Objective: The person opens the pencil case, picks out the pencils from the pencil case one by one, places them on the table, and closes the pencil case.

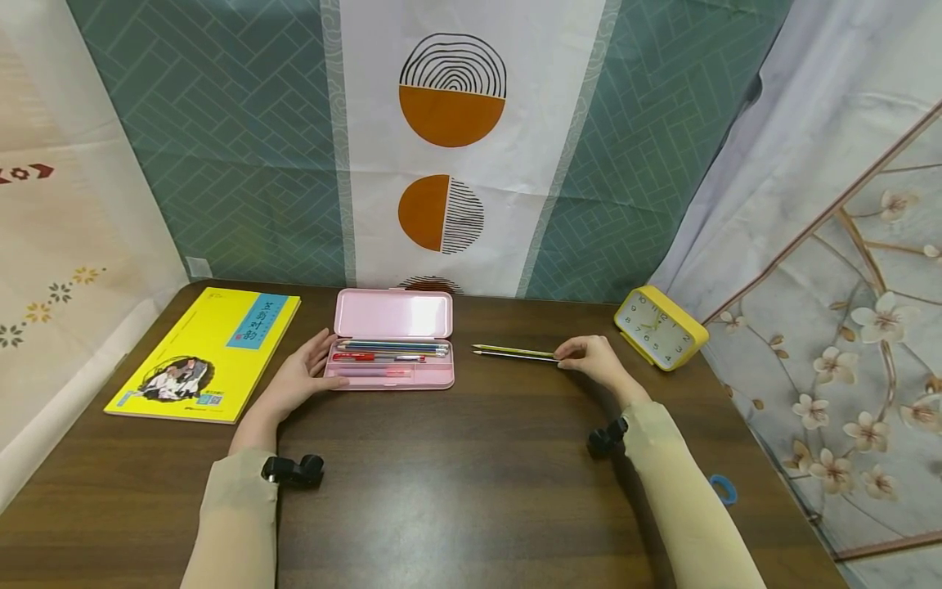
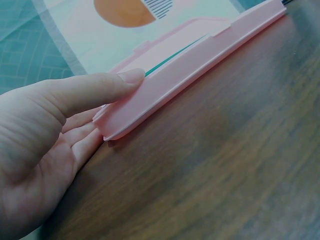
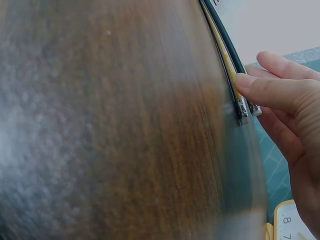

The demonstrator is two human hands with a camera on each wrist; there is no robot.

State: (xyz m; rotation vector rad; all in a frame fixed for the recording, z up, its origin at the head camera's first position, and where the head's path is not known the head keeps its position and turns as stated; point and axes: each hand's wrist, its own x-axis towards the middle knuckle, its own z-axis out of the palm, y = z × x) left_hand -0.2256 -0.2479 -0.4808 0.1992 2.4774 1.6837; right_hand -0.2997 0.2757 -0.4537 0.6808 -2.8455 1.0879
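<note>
An opened pink pencil case (image 1: pixel 434 379) lies on the table with its lid tipped back. Blue pencils (image 1: pixel 390 346), a red pen (image 1: pixel 356 357) and a pink pen (image 1: pixel 371 372) lie inside it. My left hand (image 1: pixel 298 378) holds the case's left end; in the left wrist view the thumb (image 2: pixel 112 89) presses its front rim, with fingers at the end wall. To the right of the case, my right hand (image 1: pixel 596 361) pinches two pencils (image 1: pixel 515 352) near their eraser ends, one yellow-striped and one dark. The right wrist view shows the thumb (image 3: pixel 272 92) across their shafts.
A yellow book (image 1: pixel 243 348) lies to the left of my left hand. Just beyond my right hand stands a yellow alarm clock (image 1: pixel 655 327). A blue ring (image 1: pixel 724 489) lies near the table's right edge. Patterned curtains hang behind the table (image 1: pixel 441 474).
</note>
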